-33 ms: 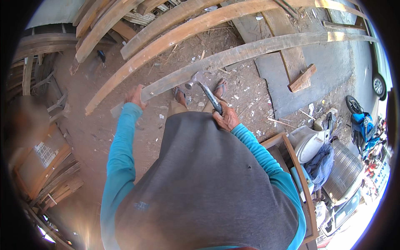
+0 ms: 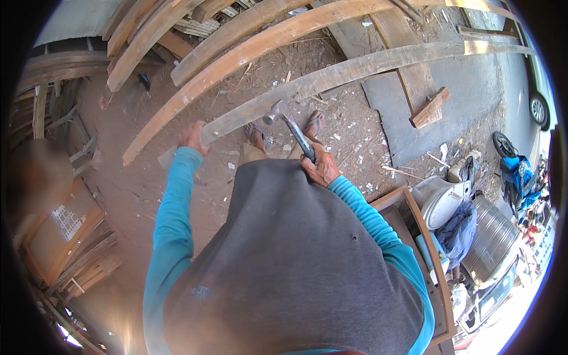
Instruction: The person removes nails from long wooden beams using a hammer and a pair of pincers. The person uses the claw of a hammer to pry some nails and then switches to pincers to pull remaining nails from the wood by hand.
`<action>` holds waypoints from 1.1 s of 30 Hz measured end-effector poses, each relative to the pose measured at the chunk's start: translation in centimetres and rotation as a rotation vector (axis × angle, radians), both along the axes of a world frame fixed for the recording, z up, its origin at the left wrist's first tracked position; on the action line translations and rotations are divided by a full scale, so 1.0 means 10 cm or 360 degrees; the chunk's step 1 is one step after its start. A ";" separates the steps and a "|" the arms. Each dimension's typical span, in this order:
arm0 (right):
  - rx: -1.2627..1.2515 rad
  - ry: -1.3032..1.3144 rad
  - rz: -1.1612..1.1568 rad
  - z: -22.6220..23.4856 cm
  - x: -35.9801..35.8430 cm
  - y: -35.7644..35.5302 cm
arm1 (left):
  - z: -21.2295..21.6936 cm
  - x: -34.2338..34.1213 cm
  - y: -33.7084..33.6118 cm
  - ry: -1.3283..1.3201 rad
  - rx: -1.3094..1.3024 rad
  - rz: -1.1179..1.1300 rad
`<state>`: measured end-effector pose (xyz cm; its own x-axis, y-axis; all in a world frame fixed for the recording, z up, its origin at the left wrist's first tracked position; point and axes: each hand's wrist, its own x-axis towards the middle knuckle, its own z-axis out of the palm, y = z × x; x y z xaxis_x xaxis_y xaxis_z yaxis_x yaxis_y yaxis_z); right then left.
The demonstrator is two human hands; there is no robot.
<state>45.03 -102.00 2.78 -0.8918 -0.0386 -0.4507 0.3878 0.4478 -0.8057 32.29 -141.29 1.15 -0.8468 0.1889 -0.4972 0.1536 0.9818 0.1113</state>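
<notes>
A long greyish wooden board (image 2: 331, 78) runs from near my left side toward the far right. My left hand (image 2: 192, 139) is closed round it close to its left end. In my right hand (image 2: 321, 167), in front of my waist, is a claw hammer (image 2: 294, 131), gripped by the handle. The hammer's metal head points away from me, just on the near side of the board, and seems to be over the ground between my sandalled feet. A second, browner plank (image 2: 236, 56) lies beyond the board, roughly alongside it.
More timber (image 2: 148, 41) is stacked at the far left. A wood block (image 2: 430, 108) rests on a grey sheet (image 2: 461, 112) at right. Nearer stand a wooden frame (image 2: 408, 204), a metal drum (image 2: 490, 239) and a blue motorcycle (image 2: 518, 177). Wood scraps litter the dirt ground (image 2: 349, 139).
</notes>
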 end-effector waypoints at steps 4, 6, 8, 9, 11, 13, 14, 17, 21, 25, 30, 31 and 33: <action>-0.0029 0.0096 -0.0240 -0.07 0.06 -0.19 | 0.01 0.00 0.08 -0.0089 -0.0030 0.0116; -0.0082 -0.0027 -0.0362 -0.08 0.09 -0.35 | 0.04 0.03 0.10 -0.0039 -0.0006 0.0070; -0.0103 -0.0019 -0.0589 0.02 0.09 -0.64 | 0.05 0.06 0.11 0.0119 -0.0013 0.0012; -0.0143 -0.0007 -0.0788 0.06 0.07 -0.80 | 0.06 0.04 0.14 0.0121 -0.0002 -0.0005; -0.0156 0.0037 -0.0841 0.00 0.06 -1.09 | 0.07 0.00 0.15 0.0055 0.0104 -0.0022; -0.0148 -0.0121 -0.1091 -0.03 0.06 -1.40 | 0.01 0.00 0.14 0.0068 0.0125 -0.0044; -0.0079 -0.0008 -0.1117 -0.05 0.06 -1.53 | 0.00 0.00 0.13 0.0090 0.0153 -0.0054; -0.0016 -0.0030 -0.1131 -0.04 0.09 -1.76 | -0.06 0.06 0.04 0.0087 0.0035 -0.0076; 0.0107 0.0047 -0.1196 -0.08 0.08 -1.82 | -0.09 0.04 -0.01 0.0116 0.0072 -0.0102; 0.0052 0.0081 -0.1182 -0.04 0.04 -1.78 | -0.08 0.03 -0.02 0.0067 0.0104 -0.0122; 0.0095 0.0226 -0.1250 -0.12 0.06 -1.84 | -0.04 0.01 0.02 0.0101 0.0001 -0.0152; 0.0088 0.0187 -0.1285 -0.09 0.04 -1.82 | -0.06 -0.01 0.01 0.0119 0.0011 -0.0165; 0.0040 0.0086 -0.1225 -0.09 0.03 -1.74 | -0.11 0.04 -0.02 0.0111 0.0019 -0.0179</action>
<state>45.36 -119.43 1.87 -0.6839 0.6112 -0.3984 0.5579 0.0863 -0.8254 32.66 -141.52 0.03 -0.8526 0.2900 -0.4348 0.2703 0.9567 0.1082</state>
